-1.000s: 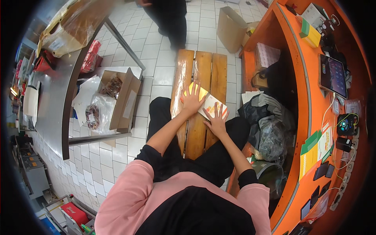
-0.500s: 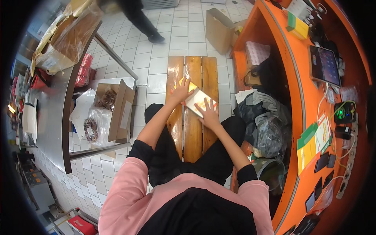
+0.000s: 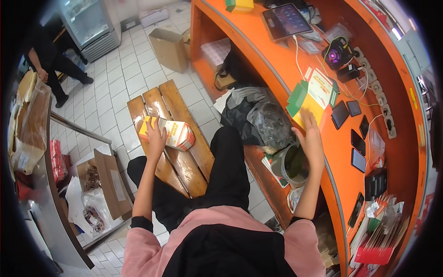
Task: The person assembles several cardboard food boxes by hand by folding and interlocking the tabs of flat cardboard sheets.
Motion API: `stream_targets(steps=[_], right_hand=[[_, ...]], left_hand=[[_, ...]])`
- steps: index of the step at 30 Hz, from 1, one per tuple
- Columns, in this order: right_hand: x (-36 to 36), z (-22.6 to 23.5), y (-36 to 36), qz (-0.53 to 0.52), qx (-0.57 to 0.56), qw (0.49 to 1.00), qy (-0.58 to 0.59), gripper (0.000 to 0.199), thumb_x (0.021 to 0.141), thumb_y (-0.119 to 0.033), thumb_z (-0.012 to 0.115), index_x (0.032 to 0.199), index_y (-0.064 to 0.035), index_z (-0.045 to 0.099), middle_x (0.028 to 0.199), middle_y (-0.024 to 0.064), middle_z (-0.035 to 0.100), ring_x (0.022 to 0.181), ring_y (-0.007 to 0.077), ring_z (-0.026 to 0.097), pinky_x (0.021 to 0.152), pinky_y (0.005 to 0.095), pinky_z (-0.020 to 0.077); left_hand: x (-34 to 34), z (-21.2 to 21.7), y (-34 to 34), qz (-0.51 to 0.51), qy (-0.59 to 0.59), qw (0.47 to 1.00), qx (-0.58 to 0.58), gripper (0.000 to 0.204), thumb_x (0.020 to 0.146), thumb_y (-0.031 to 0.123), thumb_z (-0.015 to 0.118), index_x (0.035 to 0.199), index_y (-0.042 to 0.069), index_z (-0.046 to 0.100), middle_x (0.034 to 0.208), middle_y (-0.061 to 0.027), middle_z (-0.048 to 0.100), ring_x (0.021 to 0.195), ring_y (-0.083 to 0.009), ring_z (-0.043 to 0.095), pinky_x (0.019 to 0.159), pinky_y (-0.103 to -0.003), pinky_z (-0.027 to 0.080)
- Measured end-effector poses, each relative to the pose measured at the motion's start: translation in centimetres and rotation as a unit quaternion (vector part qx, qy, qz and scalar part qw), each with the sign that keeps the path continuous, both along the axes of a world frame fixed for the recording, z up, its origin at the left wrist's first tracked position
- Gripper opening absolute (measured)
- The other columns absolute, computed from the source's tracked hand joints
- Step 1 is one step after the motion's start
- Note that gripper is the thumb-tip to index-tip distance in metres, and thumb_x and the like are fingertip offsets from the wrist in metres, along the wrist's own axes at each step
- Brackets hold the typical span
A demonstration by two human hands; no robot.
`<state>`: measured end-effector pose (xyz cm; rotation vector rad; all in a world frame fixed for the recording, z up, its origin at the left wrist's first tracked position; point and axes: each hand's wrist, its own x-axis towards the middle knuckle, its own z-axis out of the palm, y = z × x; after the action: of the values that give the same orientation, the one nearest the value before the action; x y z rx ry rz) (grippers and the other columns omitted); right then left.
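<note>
Since half a second ago the right hand (image 3: pixel 310 138) has left the white-and-orange folded cardboard carton (image 3: pixel 168 133) and lifted toward the stack of flat green-and-yellow cartons (image 3: pixel 308 96) right of it, fingers spread apart, empty. Left hand (image 3: pixel 156 135) rests flat on the carton, fingers together, on the slatted wooden bench (image 3: pixel 184 161). Best to pin that glossy, springy card firmly while taking one flat sheet.

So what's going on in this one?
A person sits astride a wooden bench beside an orange counter. The left hand rests on a folded white-and-orange carton lying on the bench. The right hand is open, reaching toward a stack of flat green-and-yellow cartons on the counter, not yet gripping any.
</note>
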<state>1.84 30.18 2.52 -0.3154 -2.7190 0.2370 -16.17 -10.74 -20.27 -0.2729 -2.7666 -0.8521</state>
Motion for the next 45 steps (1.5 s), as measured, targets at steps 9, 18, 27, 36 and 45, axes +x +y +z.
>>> stream_targets(steps=[9,18,27,36,45], right_hand=[[-0.1,3.9,4.7,0.072,-0.219,0.968,-0.102,0.048,0.066,-0.016,0.076,0.111,-0.0039,0.062,0.120,0.0147,0.057,0.113,0.0264,0.050,0.097,0.0343,0.0374],[-0.9,3.6,6.4,0.115,-0.293,0.941,-0.123,0.048,0.069,-0.025,0.076,0.111,-0.0059,0.062,0.110,0.0094,0.062,0.106,0.0214,0.055,0.093,0.0332,0.0400],[-0.7,4.8,7.6,-0.051,-0.101,0.993,-0.043,0.022,0.088,-0.011,0.051,0.105,-0.0003,0.060,0.099,0.0170,0.063,0.078,0.0247,0.060,0.073,0.0317,0.0474],[1.1,10.5,-0.3,-0.078,-0.065,0.862,0.496,0.024,0.095,-0.014,0.044,0.107,0.0046,0.054,0.097,0.0108,0.060,0.087,0.0179,0.057,0.075,0.0286,0.0453],[-4.0,4.4,-14.8,0.158,-0.577,0.652,0.466,0.049,0.097,-0.016,0.041,0.137,0.0037,0.022,0.131,0.0151,0.040,0.115,0.0207,0.044,0.098,0.0310,0.0336]], left_hand=[[3.8,4.0,-1.0,-0.046,-0.069,0.981,0.175,0.034,0.087,0.009,0.051,0.121,0.005,0.047,0.131,-0.0228,0.030,0.122,-0.0411,0.034,0.101,-0.041,0.031],[8.4,2.9,-3.3,-0.050,-0.056,0.989,0.130,0.027,0.089,0.013,0.050,0.115,0.006,0.051,0.126,-0.0218,0.035,0.121,-0.0365,0.037,0.101,-0.040,0.031],[11.6,2.9,-3.9,-0.036,-0.130,0.969,0.208,0.023,0.089,0.013,0.049,0.110,0.006,0.055,0.124,-0.0135,0.043,0.118,-0.0299,0.043,0.092,-0.038,0.043],[10.1,9.1,0.4,-0.129,-0.237,0.863,0.427,0.024,0.093,0.016,0.047,0.112,0.005,0.058,0.099,-0.0056,0.061,0.098,-0.0146,0.055,0.086,-0.027,0.043],[4.9,20.8,8.9,-0.436,-0.251,0.405,0.763,0.064,0.089,0.030,0.055,0.138,0.002,0.024,0.132,-0.0142,0.042,0.125,-0.0253,0.038,0.102,-0.044,0.034]])
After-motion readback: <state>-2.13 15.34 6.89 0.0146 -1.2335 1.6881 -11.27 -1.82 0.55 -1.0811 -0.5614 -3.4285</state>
